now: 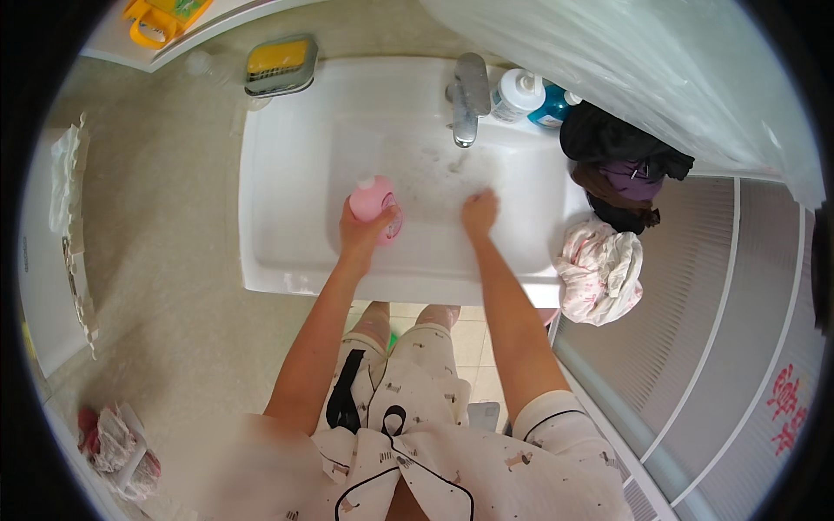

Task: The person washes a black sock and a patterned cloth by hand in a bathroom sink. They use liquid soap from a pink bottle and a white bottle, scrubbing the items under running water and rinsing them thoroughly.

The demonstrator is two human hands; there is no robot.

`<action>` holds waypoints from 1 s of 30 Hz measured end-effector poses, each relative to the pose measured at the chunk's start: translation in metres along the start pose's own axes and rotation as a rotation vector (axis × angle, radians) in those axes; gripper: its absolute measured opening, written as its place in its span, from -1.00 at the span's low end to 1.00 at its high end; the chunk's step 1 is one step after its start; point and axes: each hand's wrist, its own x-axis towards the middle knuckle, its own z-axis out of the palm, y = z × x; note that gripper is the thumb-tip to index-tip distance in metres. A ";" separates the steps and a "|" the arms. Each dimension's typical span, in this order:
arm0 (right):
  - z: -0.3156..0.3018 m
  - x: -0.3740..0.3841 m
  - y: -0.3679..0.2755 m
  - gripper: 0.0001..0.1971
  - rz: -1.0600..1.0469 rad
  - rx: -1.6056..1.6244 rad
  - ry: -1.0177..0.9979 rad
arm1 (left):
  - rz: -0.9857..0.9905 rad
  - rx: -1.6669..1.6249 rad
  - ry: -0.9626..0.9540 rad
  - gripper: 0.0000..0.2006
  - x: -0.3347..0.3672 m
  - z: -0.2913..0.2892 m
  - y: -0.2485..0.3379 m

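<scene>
My left hand (367,229) is wrapped round a pink bottle (368,202) with a rounded body and a pale top, held over the left half of the white sink basin (287,174). Over the basin's right half, my right hand (480,214) is closed, its fingers curled in. Whatever it may hold is hidden. Above and a little left of that hand, the grey metal faucet (470,100) juts over the basin. Small dark marks or water lie on the basin below the spout.
Behind the faucet stand a white pump bottle (519,94) and a blue bottle (551,108). Dark clothes (621,165) and a crumpled pale cloth (601,271) lie along the right rim. A soap dish (281,65) with a yellow bar sits at the far left corner. Plastic sheeting (660,69) hangs at upper right.
</scene>
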 end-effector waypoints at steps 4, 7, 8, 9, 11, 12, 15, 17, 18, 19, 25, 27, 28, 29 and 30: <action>-0.005 -0.054 -0.068 -0.78 0.906 1.337 -0.855 | -0.020 0.011 0.053 -0.37 0.015 -0.005 -0.018; -0.089 -0.098 -0.137 -0.69 0.284 1.398 -0.732 | -0.040 -0.160 -0.017 -0.43 0.022 -0.016 -0.023; -0.111 -0.105 -0.152 -0.65 0.001 1.209 -0.568 | -0.045 -0.234 -0.078 -0.44 0.022 -0.013 -0.022; -0.123 -0.101 -0.162 -0.64 -0.179 1.012 -0.363 | -0.050 -0.307 -0.143 -0.45 0.022 -0.007 -0.021; -0.132 -0.092 -0.176 -0.61 -0.502 0.594 0.019 | -0.065 -0.322 -0.224 -0.44 0.023 0.002 -0.021; -0.135 -0.084 -0.182 -0.63 -0.474 0.555 0.083 | -0.073 -0.266 -0.245 -0.43 0.022 0.003 -0.021; -0.148 -0.059 -0.193 -0.65 -0.308 0.493 0.011 | 0.010 -0.013 -0.284 -0.37 -0.001 0.011 -0.006; -0.164 -0.047 -0.196 -0.67 -0.114 0.530 -0.405 | 0.044 0.096 -0.309 -0.34 -0.010 0.005 -0.004; -0.160 -0.045 -0.194 -0.68 -0.031 0.678 -0.517 | 0.030 0.109 -0.332 -0.32 -0.011 -0.003 -0.006; -0.158 -0.040 -0.188 -0.70 0.055 0.821 -0.610 | 0.025 0.119 -0.372 -0.29 -0.013 -0.002 -0.004; -0.060 0.016 -0.100 -0.67 -0.300 0.459 -0.201 | 0.064 0.073 -0.208 -0.30 -0.025 0.002 0.005; -0.048 0.011 -0.082 -0.60 -0.404 0.107 -0.112 | 0.068 0.072 -0.146 -0.33 -0.025 -0.010 0.005; -0.041 0.009 -0.075 -0.56 -0.452 -0.070 -0.065 | 0.070 0.072 -0.114 -0.34 -0.024 -0.016 0.006; -0.037 0.012 -0.066 -0.56 -0.462 -0.006 -0.154 | 0.073 0.065 -0.116 -0.34 -0.023 -0.018 0.009; -0.032 0.016 -0.059 -0.55 -0.471 0.056 -0.241 | 0.076 0.057 -0.120 -0.33 -0.022 -0.020 0.012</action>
